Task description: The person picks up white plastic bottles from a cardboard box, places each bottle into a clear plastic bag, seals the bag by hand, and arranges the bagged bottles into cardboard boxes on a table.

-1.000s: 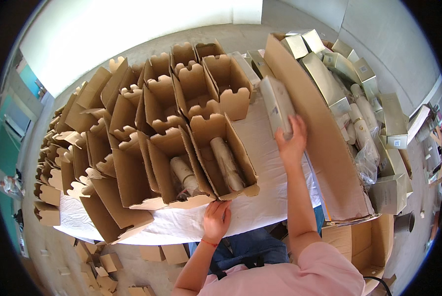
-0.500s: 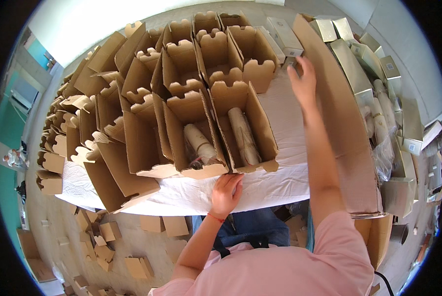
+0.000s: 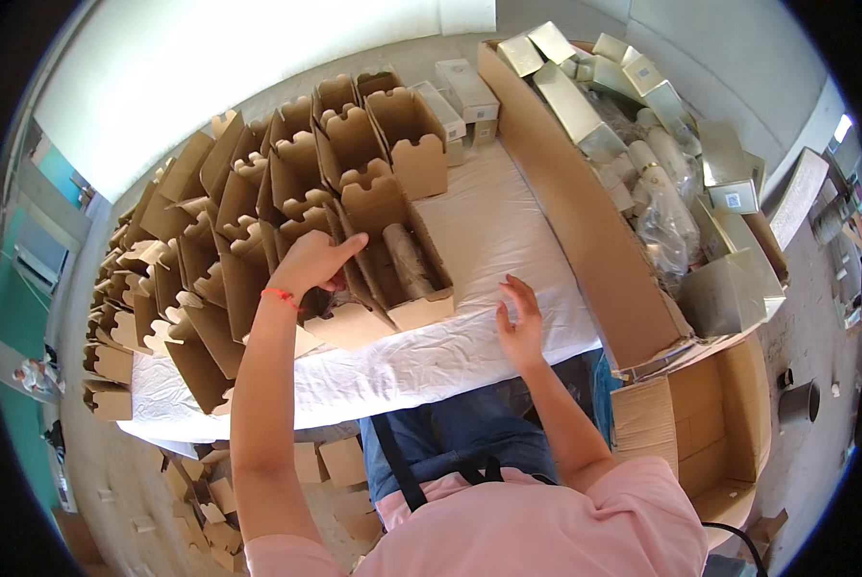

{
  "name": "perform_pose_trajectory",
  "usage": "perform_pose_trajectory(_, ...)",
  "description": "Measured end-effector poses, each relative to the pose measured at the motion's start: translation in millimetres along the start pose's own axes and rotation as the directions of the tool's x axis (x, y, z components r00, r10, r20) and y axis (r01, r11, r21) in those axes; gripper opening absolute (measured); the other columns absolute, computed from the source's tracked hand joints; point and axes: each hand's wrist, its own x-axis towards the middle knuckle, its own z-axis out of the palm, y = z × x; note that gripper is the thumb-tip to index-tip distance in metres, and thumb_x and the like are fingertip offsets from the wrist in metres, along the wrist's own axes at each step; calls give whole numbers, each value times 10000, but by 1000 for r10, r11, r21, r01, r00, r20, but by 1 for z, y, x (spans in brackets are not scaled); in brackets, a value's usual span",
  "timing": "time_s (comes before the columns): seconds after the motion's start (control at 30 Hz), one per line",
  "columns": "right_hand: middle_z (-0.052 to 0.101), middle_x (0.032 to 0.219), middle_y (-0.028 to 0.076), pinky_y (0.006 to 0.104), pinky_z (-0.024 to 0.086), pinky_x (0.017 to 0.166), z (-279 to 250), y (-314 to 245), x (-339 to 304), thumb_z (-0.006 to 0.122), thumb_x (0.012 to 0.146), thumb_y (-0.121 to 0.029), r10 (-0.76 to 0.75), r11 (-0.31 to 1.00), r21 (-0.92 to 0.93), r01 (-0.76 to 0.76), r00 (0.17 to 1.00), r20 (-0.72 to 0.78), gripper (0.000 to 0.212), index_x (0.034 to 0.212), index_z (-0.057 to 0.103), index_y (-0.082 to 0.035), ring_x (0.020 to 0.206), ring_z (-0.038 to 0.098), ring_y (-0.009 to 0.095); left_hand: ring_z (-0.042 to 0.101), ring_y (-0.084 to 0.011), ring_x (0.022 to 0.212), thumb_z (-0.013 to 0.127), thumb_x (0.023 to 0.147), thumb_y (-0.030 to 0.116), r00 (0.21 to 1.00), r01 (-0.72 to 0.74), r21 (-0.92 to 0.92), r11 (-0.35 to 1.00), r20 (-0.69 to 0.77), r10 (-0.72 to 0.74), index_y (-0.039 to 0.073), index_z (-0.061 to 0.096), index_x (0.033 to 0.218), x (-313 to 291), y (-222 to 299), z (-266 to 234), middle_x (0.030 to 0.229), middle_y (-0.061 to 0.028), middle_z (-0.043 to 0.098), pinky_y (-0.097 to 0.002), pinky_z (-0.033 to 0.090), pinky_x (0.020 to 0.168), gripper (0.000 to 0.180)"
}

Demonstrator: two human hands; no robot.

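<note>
My left hand (image 3: 313, 263) reaches over a brown cardboard box (image 3: 354, 325) in the front row, its thumb stretched out over a divider. Its other fingers dip inside, partly hidden, beside something small and reddish, so I cannot see whether they grip anything. In the adjoining box (image 3: 423, 313) on the right lies a pale wrapped cylinder (image 3: 409, 262). My right hand (image 3: 519, 322) hovers, fingers apart and holding nothing, above the white cloth (image 3: 488, 221) on the table.
Rows of open cardboard boxes (image 3: 195, 231) fill the table's left side. At right, a large carton (image 3: 556, 212) holds gold boxes (image 3: 570, 101) and wrapped cylinders (image 3: 663, 183). Pale boxes (image 3: 467, 91) stand at the back. An open carton (image 3: 705, 413) sits below; cardboard pieces litter the floor.
My left hand has gone from the front edge of the boxes up and into one. My right hand has drawn back from the pale boxes toward me. The view has shifted right.
</note>
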Motion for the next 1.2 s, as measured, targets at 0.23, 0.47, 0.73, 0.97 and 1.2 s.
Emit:
perform_pose_trajectory(0.23, 553, 1180, 149, 377, 459, 887, -2, 6, -8, 574, 779, -1, -51, 998, 44, 52, 998, -35, 295, 1068, 568, -57, 1057, 545, 326, 630, -386, 738, 479, 841, 214, 981, -187, 92, 978, -44, 192, -122, 585, 787, 17, 24, 37, 841, -276, 603, -407, 512, 618, 356)
perform_pose_trajectory(0.47, 532, 876, 133, 334, 452, 685, -20, 8, -15, 527, 745, 45, 162, 980, 167, -109, 924, -346, 160, 891, 497, -12, 779, 545, 256, 623, -394, 722, 466, 838, 230, 910, -411, 108, 905, -14, 415, -132, 564, 694, 74, 105, 95, 642, -286, 562, -459, 486, 613, 401)
perform_pose_trajectory(0.73, 552, 693, 84, 384, 448, 577, -40, 24, -21, 608, 708, -31, -39, 999, 7, 39, 994, -100, 133, 805, 523, -63, 628, 559, 285, 608, -333, 778, 531, 884, 194, 414, -693, 514, 505, -290, 863, 38, 624, 908, 11, 227, 103, 829, -147, 634, -396, 483, 721, 183)
perform_pose_trajectory(0.97, 531, 681, 86, 396, 436, 596, -37, 27, -24, 619, 689, -33, -156, 987, -56, 151, 983, -92, 155, 807, 522, -62, 637, 540, 286, 553, -296, 1016, 616, 687, -32, -59, -945, 286, -156, 321, 945, 66, 602, 1070, 8, 330, 181, 1037, -109, 608, -388, 458, 878, 395)
perform_pose_trajectory(1.2, 503, 658, 80, 394, 434, 594, -41, 27, -22, 611, 680, -30, -145, 988, -55, 142, 987, -64, 152, 788, 510, -67, 640, 531, 281, 549, -266, 1021, 622, 661, -36, -10, -824, 518, -229, 391, 920, 110, 611, 987, 4, 335, 226, 1033, -79, 601, -377, 462, 847, 357)
